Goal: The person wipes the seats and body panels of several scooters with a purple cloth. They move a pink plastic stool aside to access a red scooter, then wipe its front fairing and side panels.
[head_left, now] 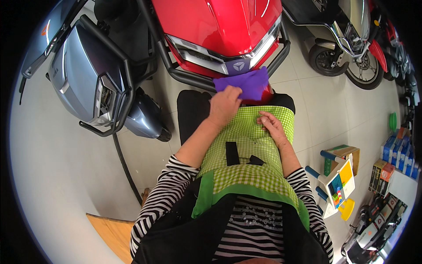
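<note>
My left hand is closed on a purple cloth, its fingers pinching the cloth's near left edge. The cloth spreads out flat just below the front badge of a red scooter and covers part of its lower front. Over my lap, my right hand hovers with loosely bent fingers apart and nothing in them. Beneath it lies my green checked apron. The scooter's black guard bar runs along its front, close to the cloth.
A grey-blue scooter with a black guard bar stands at left. At the far right are a beige scooter, a small white play table and stacked boxes. A black hose or cable crosses the floor.
</note>
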`<state>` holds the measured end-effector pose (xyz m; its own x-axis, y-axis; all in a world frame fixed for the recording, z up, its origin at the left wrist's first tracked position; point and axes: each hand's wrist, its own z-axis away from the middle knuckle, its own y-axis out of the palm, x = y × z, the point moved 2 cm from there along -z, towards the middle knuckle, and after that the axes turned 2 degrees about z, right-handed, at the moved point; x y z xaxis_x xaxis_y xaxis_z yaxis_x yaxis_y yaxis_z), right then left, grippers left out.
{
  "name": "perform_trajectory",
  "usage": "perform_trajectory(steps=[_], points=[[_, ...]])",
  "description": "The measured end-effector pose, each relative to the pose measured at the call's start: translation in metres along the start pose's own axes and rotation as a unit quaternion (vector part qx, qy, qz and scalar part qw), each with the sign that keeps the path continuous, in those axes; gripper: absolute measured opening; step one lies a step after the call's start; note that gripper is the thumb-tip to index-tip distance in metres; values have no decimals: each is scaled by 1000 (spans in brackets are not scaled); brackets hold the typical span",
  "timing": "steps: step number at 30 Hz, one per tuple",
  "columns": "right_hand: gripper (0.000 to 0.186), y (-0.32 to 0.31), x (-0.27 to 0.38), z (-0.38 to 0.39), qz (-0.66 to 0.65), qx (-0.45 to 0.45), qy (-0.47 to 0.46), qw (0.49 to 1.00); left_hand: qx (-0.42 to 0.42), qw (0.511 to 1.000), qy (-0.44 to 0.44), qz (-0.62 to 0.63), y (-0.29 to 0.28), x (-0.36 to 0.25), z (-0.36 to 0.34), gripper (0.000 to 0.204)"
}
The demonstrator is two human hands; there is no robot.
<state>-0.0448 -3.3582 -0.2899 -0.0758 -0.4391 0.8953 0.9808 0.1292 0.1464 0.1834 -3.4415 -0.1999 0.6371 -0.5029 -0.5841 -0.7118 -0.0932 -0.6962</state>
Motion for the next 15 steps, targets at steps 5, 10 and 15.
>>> perform_trajectory(steps=[5,10,15], points=[[56,21,12,8,-143,88,-40,985,115,989,90,-2,20,-34,28,31],[48,35,28,16,-184,-6,-65,981,151,977,149,-4,26,-45,27,30],[34,18,70,0,-80,-209,-162,961,102,961,249,-58,-5,-39,-10,29]])
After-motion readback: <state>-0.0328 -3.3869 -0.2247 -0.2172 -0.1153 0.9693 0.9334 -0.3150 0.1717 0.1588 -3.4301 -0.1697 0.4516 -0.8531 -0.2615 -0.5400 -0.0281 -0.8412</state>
